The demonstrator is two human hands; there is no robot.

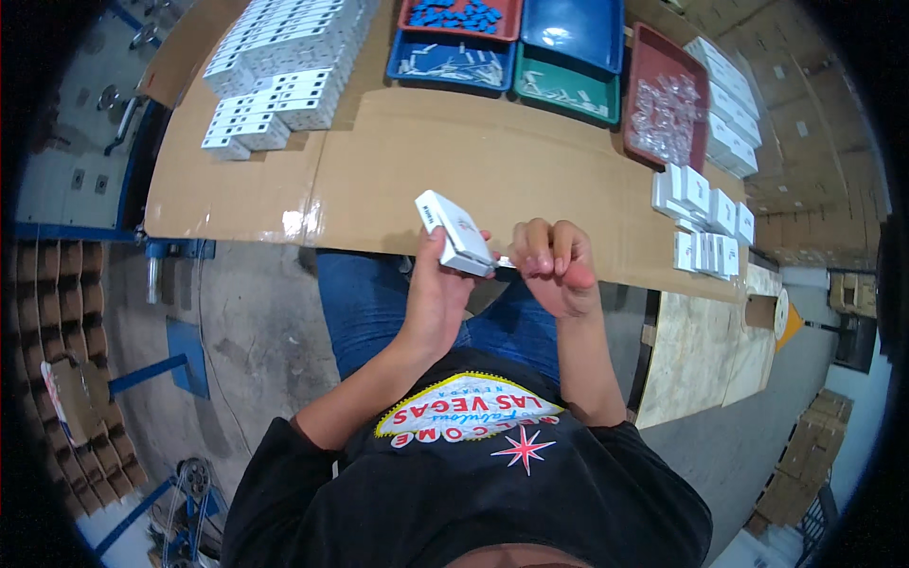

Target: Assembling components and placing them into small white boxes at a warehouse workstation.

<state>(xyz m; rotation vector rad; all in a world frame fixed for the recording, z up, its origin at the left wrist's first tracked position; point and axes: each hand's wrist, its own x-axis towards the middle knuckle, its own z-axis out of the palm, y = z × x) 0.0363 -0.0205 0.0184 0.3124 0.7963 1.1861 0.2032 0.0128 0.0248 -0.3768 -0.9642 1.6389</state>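
Note:
A small white box (456, 232), tilted, is held in my left hand (441, 293) above the near edge of the cardboard-covered table. The thumb lies on its near side and the fingers wrap underneath. Its end closest to my right hand looks dark or open, though I cannot tell which. Just right of that end is my right hand (559, 268), its fingers curled in toward the thumb. A small pale bit shows between the box end and these fingertips; what they pinch, if anything, is too small to make out.
Stacked white boxes (284, 95) stand at the far left of the cardboard-covered table (379, 161). Trays at the back hold blue pieces (454, 16), white slim parts (454, 66) and clear plastic pieces (666, 114). Smaller white boxes (705, 251) sit at the right.

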